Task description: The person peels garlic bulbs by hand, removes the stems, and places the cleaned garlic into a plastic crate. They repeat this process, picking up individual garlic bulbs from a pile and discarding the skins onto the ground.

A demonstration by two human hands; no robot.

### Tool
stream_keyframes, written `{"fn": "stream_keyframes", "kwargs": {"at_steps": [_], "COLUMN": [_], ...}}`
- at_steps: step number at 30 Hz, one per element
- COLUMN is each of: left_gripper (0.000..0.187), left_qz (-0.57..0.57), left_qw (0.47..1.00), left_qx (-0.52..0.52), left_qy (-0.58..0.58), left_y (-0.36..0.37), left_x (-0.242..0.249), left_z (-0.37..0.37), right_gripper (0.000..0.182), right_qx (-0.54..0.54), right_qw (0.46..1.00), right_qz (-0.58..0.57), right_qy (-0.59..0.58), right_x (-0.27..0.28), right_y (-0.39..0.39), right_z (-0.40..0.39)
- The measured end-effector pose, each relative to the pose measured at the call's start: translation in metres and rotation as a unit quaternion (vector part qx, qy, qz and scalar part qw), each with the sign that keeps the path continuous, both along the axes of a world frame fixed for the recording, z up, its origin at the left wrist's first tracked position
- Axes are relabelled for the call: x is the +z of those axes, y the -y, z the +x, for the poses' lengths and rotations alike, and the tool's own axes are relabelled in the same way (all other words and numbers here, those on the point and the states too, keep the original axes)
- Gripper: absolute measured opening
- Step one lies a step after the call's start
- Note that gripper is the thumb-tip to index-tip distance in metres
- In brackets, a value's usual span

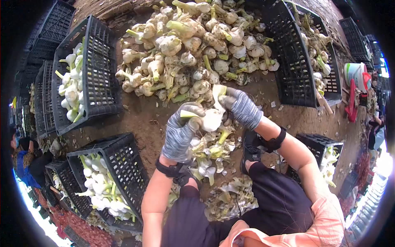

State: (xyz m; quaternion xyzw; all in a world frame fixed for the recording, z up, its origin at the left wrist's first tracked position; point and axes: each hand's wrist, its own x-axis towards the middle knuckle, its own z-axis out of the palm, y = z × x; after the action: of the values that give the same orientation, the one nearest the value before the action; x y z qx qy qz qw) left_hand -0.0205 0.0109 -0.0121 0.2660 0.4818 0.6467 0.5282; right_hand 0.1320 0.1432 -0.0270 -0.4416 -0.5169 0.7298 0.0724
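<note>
A white garlic bulb [211,120] with a short cut green stem is in my gloved left hand [180,133], whose fingers close round its stem side. My right hand [243,108], in a grey glove too, pinches a pale strip of garlic skin [218,95] that stands up from the bulb. Just beyond both hands lies a big heap of dirty garlic bulbs [189,51]. Between my feet, below the bulb, are peeled skins and stem pieces [210,152].
Black crates with cleaned garlic stand at left [98,70] and lower left [125,160]. Another crate [294,53] at upper right holds stemmed garlic, and a smaller one [317,144] sits by my right arm. A white bucket [354,76] is farther right. People sit at far left.
</note>
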Motion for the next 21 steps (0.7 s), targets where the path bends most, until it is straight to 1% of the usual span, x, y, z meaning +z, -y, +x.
{"fn": "stream_keyframes", "kwargs": {"at_steps": [1, 2, 3, 4, 5, 6, 7, 8, 9, 10, 11, 12, 13, 14, 15, 16, 17, 18, 19, 20, 21], "left_gripper": [0.026, 0.027, 0.027, 0.027, 0.027, 0.026, 0.026, 0.026, 0.025, 0.023, 0.023, 0.021, 0.019, 0.018, 0.018, 0.019, 0.019, 0.021, 0.021, 0.022, 0.022], "left_qz": [0.027, -0.024, -0.025, -0.025, -0.026, 0.009, 0.008, 0.011, 0.015, -0.010, -0.010, -0.007, -0.005, 0.000, -0.001, -0.002, -0.002, 0.006, 0.006, 0.000, -0.006], "left_qw": [0.999, 0.993, 0.993, 0.994, 0.994, 0.991, 0.991, 0.991, 0.992, 0.998, 0.998, 1.000, 0.992, 0.984, 0.984, 0.974, 0.961, 0.949, 0.949, 0.946, 0.943], "left_qx": [0.012, -0.001, -0.001, -0.001, -0.001, 0.014, 0.014, 0.014, 0.017, 0.001, 0.003, -0.006, -0.017, -0.012, -0.014, -0.023, -0.031, -0.038, -0.040, -0.045, -0.048], "left_qy": [0.020, 0.117, 0.117, 0.110, 0.103, 0.135, 0.135, 0.130, 0.126, 0.065, 0.066, -0.030, -0.125, -0.179, -0.178, -0.226, -0.273, -0.312, -0.312, -0.321, -0.331], "left_y": [0.000, 0.004, 0.004, 0.005, 0.005, 0.005, 0.006, 0.006, 0.005, 0.007, 0.006, 0.004, 0.003, 0.003, 0.002, 0.002, 0.001, -0.002, -0.003, -0.003, -0.003], "left_x": [-0.001, 0.001, 0.001, 0.000, 0.000, -0.003, -0.004, -0.003, -0.001, 0.004, 0.005, 0.005, 0.004, 0.004, 0.003, 0.003, 0.003, 0.005, 0.005, 0.005, 0.005], "left_z": [-0.001, -0.004, -0.004, -0.004, -0.003, 0.001, 0.001, -0.001, -0.002, -0.005, -0.005, -0.005, -0.005, -0.004, -0.004, -0.004, -0.003, -0.001, 0.001, 0.002, 0.003], "right_gripper": [0.024, 0.023, 0.022, 0.022, 0.022, 0.024, 0.027, 0.033, 0.033, 0.035, 0.037, 0.037, 0.037, 0.038, 0.040, 0.039, 0.039, 0.037, 0.035, 0.030, 0.030], "right_qx": [0.042, 0.094, 0.145, 0.179, 0.180, 0.230, 0.277, 0.384, 0.384, 0.370, 0.352, 0.362, 0.363, 0.242, 0.112, 0.079, 0.078, 0.093, 0.106, 0.137, 0.136], "right_qw": [0.992, 0.988, 0.980, 0.949, 0.949, 0.912, 0.865, 0.835, 0.834, 0.822, 0.802, 0.831, 0.831, 0.914, 0.966, 0.973, 0.973, 0.981, 0.987, 0.956, 0.956], "right_qz": [0.119, 0.123, 0.126, 0.255, 0.255, 0.323, 0.388, 0.332, 0.332, 0.406, 0.475, 0.393, 0.393, 0.317, 0.231, 0.210, 0.209, 0.163, 0.116, 0.259, 0.257], "right_qy": [-0.011, 0.022, 0.055, 0.039, 0.039, 0.100, 0.160, 0.215, 0.215, 0.150, 0.083, 0.152, 0.152, 0.070, -0.015, -0.055, -0.054, -0.041, -0.029, 0.029, 0.030], "right_x": [-0.017, -0.019, -0.020, -0.024, -0.028, -0.031, -0.034, -0.038, -0.040, -0.041, -0.042, -0.008, -0.004, -0.004, -0.005, -0.010, -0.009, 0.000, 0.005, 0.005, 0.004], "right_y": [0.007, 0.013, 0.019, 0.024, 0.024, 0.023, 0.023, 0.019, 0.020, 0.025, 0.027, 0.023, 0.021, 0.017, 0.013, 0.006, 0.008, 0.010, 0.012, 0.013, 0.010], "right_z": [0.003, 0.006, 0.010, 0.015, 0.018, 0.022, 0.026, 0.030, 0.035, 0.040, 0.044, 0.030, 0.029, 0.028, 0.028, 0.022, 0.021, 0.016, 0.011, 0.006, 0.007]}}
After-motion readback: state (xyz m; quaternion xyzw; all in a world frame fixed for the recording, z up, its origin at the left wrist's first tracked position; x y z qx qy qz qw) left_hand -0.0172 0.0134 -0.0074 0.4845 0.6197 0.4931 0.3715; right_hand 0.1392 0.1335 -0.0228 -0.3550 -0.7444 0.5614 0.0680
